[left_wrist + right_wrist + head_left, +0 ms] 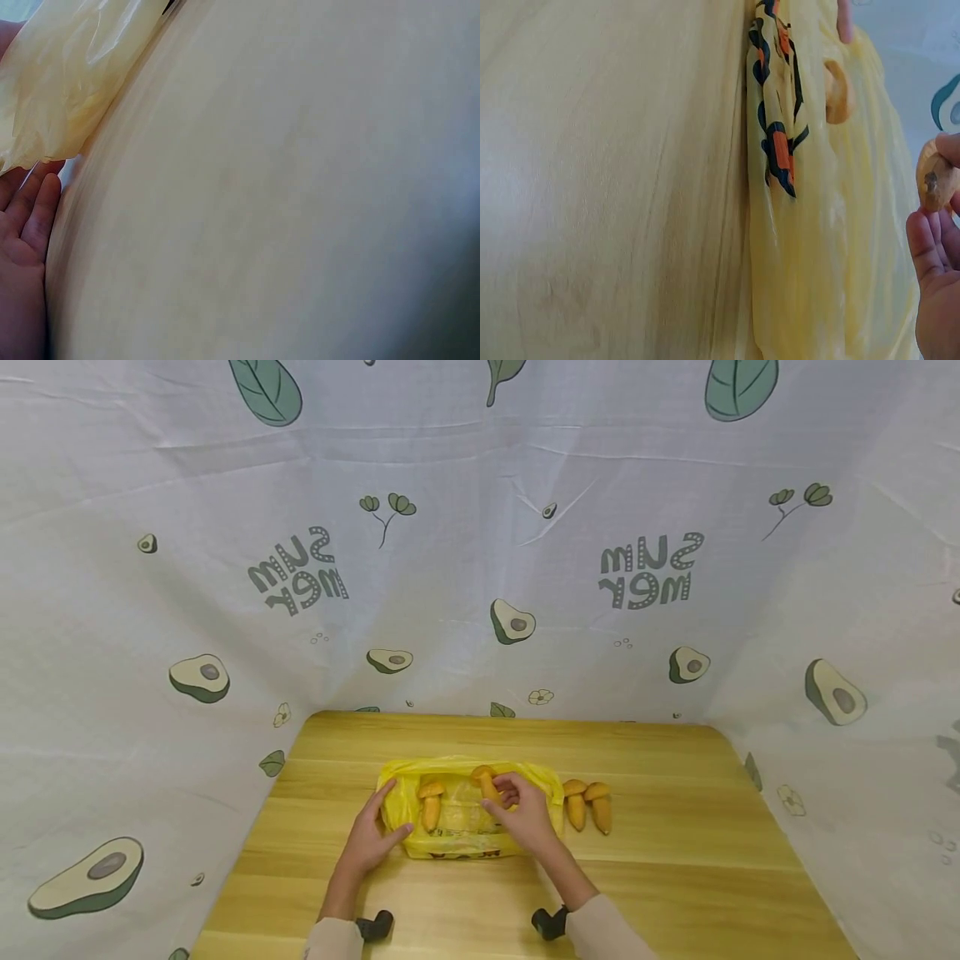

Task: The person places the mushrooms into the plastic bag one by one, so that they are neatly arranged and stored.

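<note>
left hand: flat, fingers straight, pressing left end of yellow bag | right hand: pinching mushroom over bag | second mushroom between hands, on bag | two mushrooms just right of right hand, on table

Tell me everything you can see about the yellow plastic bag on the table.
The yellow plastic bag is thin, crinkled and partly see-through, with an orange and black print along its near edge. It lies flat on the wooden table, near the middle. One mushroom rests on its left part. The left hand presses its left edge with straight fingers. The right hand is over its right part, pinching a second mushroom.
</note>
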Demonstrator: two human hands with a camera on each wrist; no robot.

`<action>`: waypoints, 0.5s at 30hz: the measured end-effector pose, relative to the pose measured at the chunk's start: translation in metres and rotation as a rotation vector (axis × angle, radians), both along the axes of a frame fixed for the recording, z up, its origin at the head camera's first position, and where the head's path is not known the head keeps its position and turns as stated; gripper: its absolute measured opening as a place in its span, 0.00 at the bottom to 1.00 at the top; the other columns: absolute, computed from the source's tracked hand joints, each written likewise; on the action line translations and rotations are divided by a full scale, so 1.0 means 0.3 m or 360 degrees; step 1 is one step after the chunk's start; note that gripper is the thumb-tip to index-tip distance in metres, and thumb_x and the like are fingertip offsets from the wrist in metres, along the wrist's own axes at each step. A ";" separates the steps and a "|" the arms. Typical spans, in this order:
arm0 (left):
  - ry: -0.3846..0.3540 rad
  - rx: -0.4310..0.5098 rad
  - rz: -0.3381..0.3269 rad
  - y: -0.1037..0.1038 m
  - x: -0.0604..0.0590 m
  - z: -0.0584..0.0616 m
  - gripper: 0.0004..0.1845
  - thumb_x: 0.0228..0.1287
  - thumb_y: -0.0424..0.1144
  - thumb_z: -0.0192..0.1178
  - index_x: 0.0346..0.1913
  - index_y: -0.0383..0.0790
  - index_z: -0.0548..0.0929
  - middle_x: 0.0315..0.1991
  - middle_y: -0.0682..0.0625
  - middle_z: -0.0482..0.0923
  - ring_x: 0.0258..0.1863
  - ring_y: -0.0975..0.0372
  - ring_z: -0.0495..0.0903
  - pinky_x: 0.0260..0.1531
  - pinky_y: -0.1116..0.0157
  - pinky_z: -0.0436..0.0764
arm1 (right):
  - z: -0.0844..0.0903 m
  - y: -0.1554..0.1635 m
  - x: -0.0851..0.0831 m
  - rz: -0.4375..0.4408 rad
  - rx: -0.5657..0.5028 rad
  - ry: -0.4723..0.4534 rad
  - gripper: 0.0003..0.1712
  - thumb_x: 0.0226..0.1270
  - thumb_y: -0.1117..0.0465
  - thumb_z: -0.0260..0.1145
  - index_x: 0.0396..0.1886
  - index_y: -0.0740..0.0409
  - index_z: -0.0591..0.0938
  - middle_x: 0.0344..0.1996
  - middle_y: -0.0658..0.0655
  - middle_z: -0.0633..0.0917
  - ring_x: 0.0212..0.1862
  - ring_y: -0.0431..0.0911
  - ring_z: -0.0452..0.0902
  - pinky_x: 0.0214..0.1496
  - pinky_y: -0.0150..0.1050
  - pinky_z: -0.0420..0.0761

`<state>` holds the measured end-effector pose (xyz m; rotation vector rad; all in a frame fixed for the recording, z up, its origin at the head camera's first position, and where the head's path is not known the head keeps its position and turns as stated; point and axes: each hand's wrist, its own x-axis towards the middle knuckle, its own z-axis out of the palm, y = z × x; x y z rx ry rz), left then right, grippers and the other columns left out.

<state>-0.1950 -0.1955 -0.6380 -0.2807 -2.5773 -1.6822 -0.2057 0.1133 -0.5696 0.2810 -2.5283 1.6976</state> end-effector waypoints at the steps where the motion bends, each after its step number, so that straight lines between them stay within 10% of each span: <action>1: 0.0002 -0.0002 -0.0001 0.000 0.000 0.000 0.48 0.63 0.44 0.72 0.82 0.44 0.58 0.80 0.34 0.54 0.80 0.37 0.53 0.74 0.35 0.59 | -0.004 -0.005 -0.001 0.0006 -0.0013 -0.0013 0.19 0.61 0.60 0.79 0.50 0.56 0.84 0.44 0.54 0.86 0.42 0.45 0.80 0.44 0.33 0.83; 15: 0.0011 -0.0010 0.0008 0.001 0.001 0.001 0.47 0.64 0.46 0.71 0.82 0.44 0.59 0.81 0.34 0.54 0.80 0.36 0.52 0.73 0.34 0.59 | -0.039 -0.060 -0.002 0.0023 0.0002 -0.0058 0.19 0.62 0.58 0.78 0.50 0.58 0.83 0.44 0.55 0.86 0.41 0.44 0.79 0.43 0.32 0.83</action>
